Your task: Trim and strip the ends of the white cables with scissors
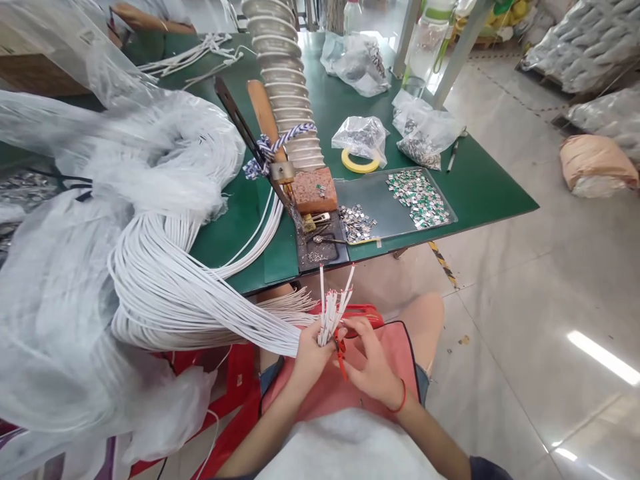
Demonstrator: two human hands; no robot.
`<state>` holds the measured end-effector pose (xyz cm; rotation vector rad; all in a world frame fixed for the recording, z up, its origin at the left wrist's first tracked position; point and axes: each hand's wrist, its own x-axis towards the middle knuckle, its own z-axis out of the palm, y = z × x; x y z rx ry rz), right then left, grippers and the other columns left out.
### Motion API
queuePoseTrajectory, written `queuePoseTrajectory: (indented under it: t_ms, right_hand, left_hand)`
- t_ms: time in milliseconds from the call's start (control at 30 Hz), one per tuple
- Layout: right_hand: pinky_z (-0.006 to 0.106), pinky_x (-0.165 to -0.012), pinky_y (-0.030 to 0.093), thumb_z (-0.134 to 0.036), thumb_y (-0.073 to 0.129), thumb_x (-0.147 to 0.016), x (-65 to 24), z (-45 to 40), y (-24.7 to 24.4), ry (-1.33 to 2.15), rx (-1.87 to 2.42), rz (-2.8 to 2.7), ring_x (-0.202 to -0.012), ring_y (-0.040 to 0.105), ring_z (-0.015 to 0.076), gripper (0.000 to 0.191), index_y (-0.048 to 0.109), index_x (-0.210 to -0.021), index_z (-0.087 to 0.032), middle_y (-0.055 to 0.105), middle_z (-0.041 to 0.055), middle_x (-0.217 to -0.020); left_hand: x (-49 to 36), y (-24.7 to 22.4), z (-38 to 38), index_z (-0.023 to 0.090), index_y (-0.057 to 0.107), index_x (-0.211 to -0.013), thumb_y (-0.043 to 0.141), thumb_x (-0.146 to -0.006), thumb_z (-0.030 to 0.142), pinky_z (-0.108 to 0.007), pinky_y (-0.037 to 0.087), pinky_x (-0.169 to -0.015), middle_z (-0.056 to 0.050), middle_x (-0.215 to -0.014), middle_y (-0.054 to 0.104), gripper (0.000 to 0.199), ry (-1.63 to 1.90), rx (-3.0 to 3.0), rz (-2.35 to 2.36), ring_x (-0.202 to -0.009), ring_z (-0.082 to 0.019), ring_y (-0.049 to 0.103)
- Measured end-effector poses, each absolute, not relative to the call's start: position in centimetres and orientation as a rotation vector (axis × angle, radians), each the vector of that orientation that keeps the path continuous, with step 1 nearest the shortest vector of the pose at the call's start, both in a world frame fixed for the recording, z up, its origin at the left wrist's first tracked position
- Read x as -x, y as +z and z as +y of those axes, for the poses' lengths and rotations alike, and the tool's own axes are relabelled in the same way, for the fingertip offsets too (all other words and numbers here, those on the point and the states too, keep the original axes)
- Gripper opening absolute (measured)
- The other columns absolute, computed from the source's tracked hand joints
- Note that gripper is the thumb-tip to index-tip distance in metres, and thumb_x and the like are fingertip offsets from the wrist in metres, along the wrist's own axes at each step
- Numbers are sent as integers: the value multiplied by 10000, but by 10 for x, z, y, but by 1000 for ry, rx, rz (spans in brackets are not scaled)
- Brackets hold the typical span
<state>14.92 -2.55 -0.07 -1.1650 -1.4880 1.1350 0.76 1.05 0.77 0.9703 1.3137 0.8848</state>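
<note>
My left hand [311, 353] is closed around the end of a bundle of white cables [240, 317], just above my lap. Short cable ends with reddish tips [334, 303] fan upward out of that grip, and two stick up higher than the others. In my right hand [373, 363] is a small red-handled tool [341, 360], apparently pliers; its jaws are partly hidden among the cables beside my left fingers. The long loops of the cables run left to a big coil [165, 253] partly wrapped in clear plastic [55, 287].
On the green table [493, 183] a wooden-handled soldering iron [265, 113] leans by a ribbed duct [285, 73] and a brick [315, 190]. A clear tray [367, 190] holds small connector parts [420, 197]. Behind are a yellow tape roll [360, 162] and plastic bags [363, 133].
</note>
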Motion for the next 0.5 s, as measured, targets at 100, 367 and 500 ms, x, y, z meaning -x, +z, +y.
queuePoseTrajectory:
  t_ms: [100,367,500]
  right_hand:
    - [392,-992,482,-94,641,-758,-144,-26,-1,1183,1155,-1468,-1100,591,220,597,476,-1308,-255,600,74,-1190]
    - [368,-847,568,-187,596,-872,-150,-30,0,1355,1137,-1248,-912,667,200,442,559,-1307,-251,681,72,-1082]
    - [231,-496,534,-262,657,-866,-158,-27,14,1442,1121,-926,-529,581,97,351,612,-1214,-269,653,3,-804]
  left_hand:
    - [-5,5,10,129,674,-731,693,-624,233,-240,449,-557,4,-628,629,150,892,-989,1337,-559,-129,524]
    - [4,5,9,163,634,-1010,719,-733,283,-248,502,-652,-19,-799,665,314,837,-1001,1104,-678,-149,605]
    - [9,17,12,165,618,-1129,677,-812,368,-304,508,-791,-51,-823,665,381,811,-1078,943,-831,-203,626]
